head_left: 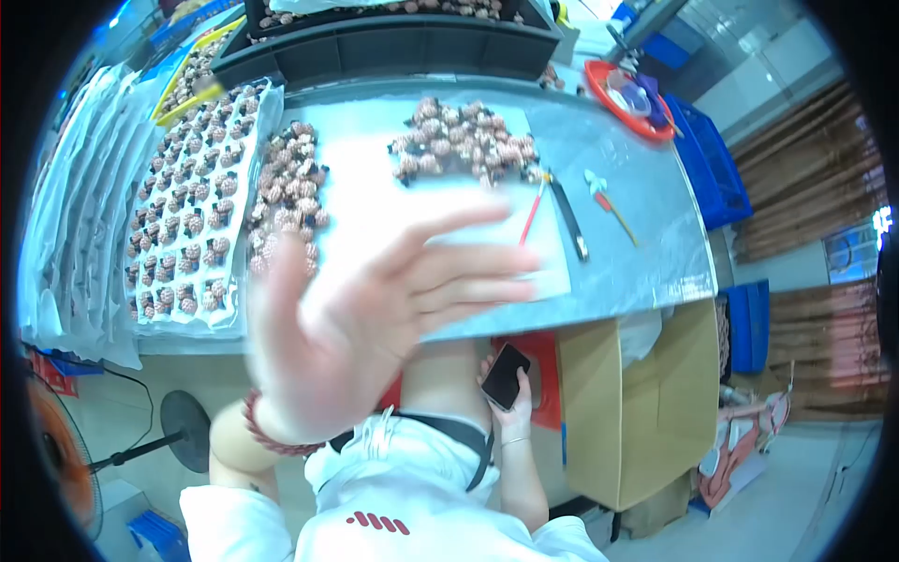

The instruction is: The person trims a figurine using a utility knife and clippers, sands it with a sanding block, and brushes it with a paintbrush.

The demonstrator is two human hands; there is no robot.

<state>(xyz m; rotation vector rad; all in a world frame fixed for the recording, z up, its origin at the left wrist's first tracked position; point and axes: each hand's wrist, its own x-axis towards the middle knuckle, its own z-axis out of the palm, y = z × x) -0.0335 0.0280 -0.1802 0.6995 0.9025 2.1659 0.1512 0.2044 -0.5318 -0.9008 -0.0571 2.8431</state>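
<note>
My left hand (365, 309) is raised close to the camera, palm toward me and fingers stretched out, slightly blurred. It holds nothing and wears a dark red beaded bracelet. Low over my lap, my right hand (518, 405) is wrapped round a smartphone (506, 377) with a dark screen. Beyond the left hand lies a white sheet (361, 178) with a pile of small bumpy pinkish-brown pieces (459, 136) with dark parts. A second heap (288, 183) of them lies to its left. A red thin-handled tool (533, 214) and a black strip-like tool (567, 217) lie right of the pile.
A white tray (234, 155) holds rows of the same pieces, beside stacked wavy plastic trays (80, 197). A dark crate (393, 56) stands at the back. A red basin (599, 84) sits on the right, above an open cardboard box (590, 412). A fan (61, 454) stands lower left.
</note>
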